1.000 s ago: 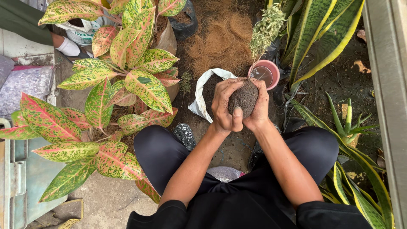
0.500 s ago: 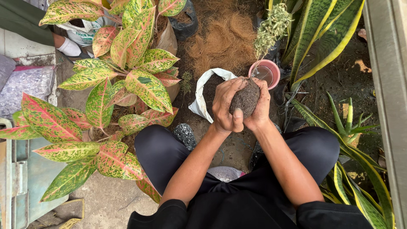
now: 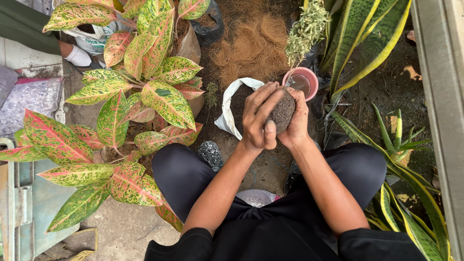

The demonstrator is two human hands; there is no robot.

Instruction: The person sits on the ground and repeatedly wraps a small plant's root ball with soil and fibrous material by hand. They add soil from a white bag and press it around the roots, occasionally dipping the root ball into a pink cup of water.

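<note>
Both of my hands cup a dark brown ball of soil [image 3: 282, 113] above my knees. My left hand [image 3: 258, 118] wraps its left side with the thumb pressed on the front. My right hand [image 3: 297, 121] holds the right side, fingers soiled. A small bushy green plant [image 3: 305, 29] rises from the top of the ball. Just behind the hands stands a small pink pot [image 3: 302, 82], and an open white bag of dark soil [image 3: 232, 108] lies to their left.
A pile of brown coconut fibre [image 3: 251, 46] lies beyond the bag. Large pink-and-green leafy plants [image 3: 140, 96] fill the left side. Long striped snake-plant leaves [image 3: 367, 43] stand on the right beside a grey wall edge [image 3: 440, 96]. Another person's white-socked foot [image 3: 77, 55] is at far left.
My hands have stayed in place around the soil ball, with only a slight shift of the left fingers and thumb over it. The plant top sways a little.
</note>
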